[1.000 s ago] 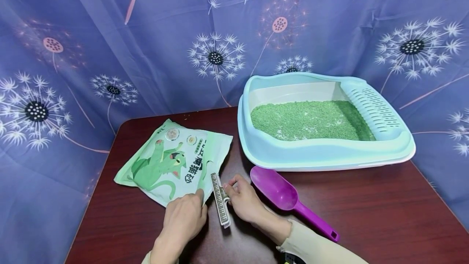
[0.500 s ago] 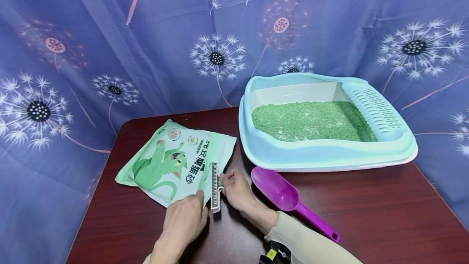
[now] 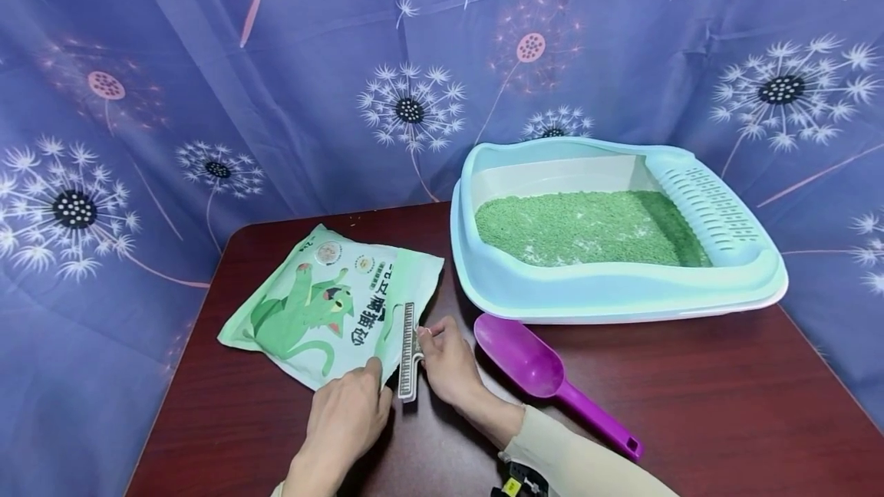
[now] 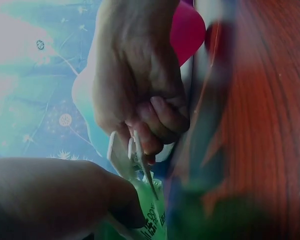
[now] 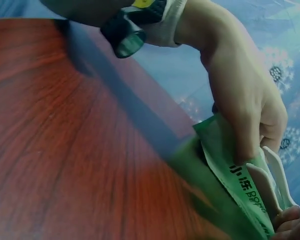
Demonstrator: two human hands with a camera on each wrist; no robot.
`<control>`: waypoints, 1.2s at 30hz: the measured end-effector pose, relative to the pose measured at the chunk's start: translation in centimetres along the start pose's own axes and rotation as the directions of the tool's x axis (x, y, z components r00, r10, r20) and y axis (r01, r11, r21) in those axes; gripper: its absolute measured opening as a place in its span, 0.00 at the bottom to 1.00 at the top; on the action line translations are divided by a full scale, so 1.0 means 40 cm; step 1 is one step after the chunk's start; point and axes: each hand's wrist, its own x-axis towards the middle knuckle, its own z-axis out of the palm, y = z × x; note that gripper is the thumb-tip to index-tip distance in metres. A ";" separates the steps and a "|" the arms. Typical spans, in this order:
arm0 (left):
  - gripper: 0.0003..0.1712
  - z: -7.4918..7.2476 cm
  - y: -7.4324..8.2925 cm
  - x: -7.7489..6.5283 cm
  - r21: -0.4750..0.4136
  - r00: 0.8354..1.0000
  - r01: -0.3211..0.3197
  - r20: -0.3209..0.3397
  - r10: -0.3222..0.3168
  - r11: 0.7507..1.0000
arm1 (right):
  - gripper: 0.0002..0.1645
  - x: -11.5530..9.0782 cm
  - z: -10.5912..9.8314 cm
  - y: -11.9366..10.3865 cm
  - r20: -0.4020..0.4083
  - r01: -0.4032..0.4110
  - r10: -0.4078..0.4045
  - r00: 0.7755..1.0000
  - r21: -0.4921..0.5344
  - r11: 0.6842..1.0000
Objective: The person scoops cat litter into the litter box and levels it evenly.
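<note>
A pale green and white bag of cat litter [image 3: 297, 324], printed with a green cat, lies flat on the left. My left hand [image 3: 348, 409] pinches its near right corner; in the right wrist view the thumb and fingers of the left hand [image 5: 247, 115] grip the bag's top edge [image 5: 235, 172]. A white bag clip [image 3: 408, 355] with a toothed-looking strip is pinched by my right hand [image 3: 450, 363]. It stands at the bag's right edge. In the left wrist view the clip's two arms [image 4: 121, 159] spread apart near the bag's edge; whether they straddle it I cannot tell.
Behind to the right stands a light blue litter box [image 3: 608, 294] holding green pellets. A purple scoop [image 3: 535, 363] lies between it and my right forearm. The dark red table [image 3: 732, 405] meets a blue dandelion-patterned cloth [image 3: 290, 136] at the back.
My right hand has brought the clip up and leftward to the bag's edge and turned it more upright. The left hand keeps its grip almost unmoved.
</note>
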 end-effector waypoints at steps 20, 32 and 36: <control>0.18 0.011 0.009 -0.013 -0.017 0.991 -0.060 -0.125 0.057 0.998 | 0.13 0.051 0.046 0.007 -0.086 -0.078 0.093 0.992 0.166 0.983; 0.18 0.016 0.010 -0.011 -0.010 0.986 -0.095 -0.138 0.093 0.995 | 0.19 0.058 0.043 0.010 0.029 -0.165 0.163 0.986 0.247 0.955; 0.18 0.014 0.009 -0.007 -0.035 0.994 -0.072 -0.083 0.069 0.997 | 0.23 0.054 0.033 0.010 0.114 -0.244 0.218 0.969 0.337 0.909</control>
